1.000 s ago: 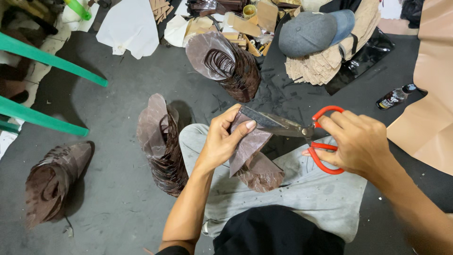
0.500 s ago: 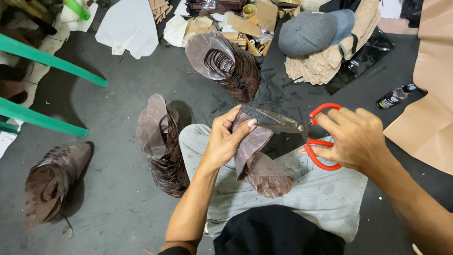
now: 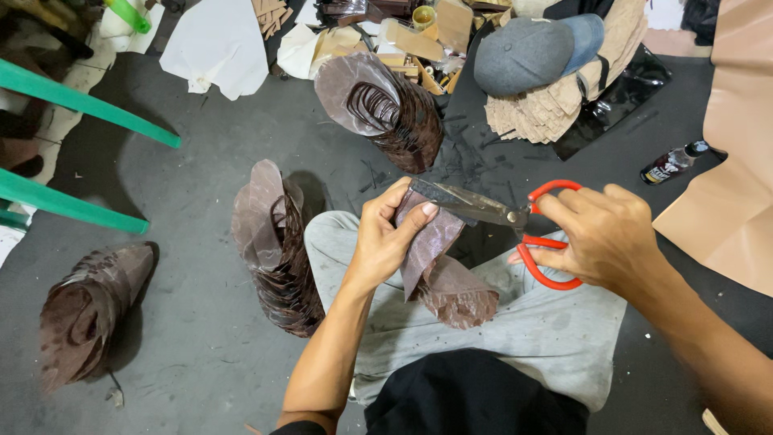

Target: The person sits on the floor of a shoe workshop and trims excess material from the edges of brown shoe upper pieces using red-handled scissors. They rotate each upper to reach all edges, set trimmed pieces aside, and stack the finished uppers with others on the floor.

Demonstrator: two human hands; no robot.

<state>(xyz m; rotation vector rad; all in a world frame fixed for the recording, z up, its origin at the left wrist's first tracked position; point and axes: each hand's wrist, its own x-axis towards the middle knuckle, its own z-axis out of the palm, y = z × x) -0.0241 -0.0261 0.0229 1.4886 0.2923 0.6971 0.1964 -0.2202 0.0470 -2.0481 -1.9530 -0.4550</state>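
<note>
My left hand (image 3: pixel 388 238) pinches a bundle of shiny brown leather pieces (image 3: pixel 447 278) over my grey-trousered knee (image 3: pixel 523 330). My right hand (image 3: pixel 600 234) grips red-handled scissors (image 3: pixel 541 232), fingers through the loops. The dark blades (image 3: pixel 467 203) point left and meet the top edge of the bundle by my left thumb. The bundle's lower end fans out against my leg.
Curled stacks of brown cut pieces stand on the dark floor: one left of my knee (image 3: pixel 278 246), one ahead (image 3: pixel 386 109), one far left (image 3: pixel 88 310). Green chair legs (image 3: pixel 80 101) at left. A grey cap (image 3: pixel 535 52) on tan scraps, a small bottle (image 3: pixel 672 163), a tan sheet (image 3: pixel 737 145) at right.
The scissors have edged slightly right and their blades have closed along the bundle's top edge. My left hand has turned the bundle a little, its lower end swinging right.
</note>
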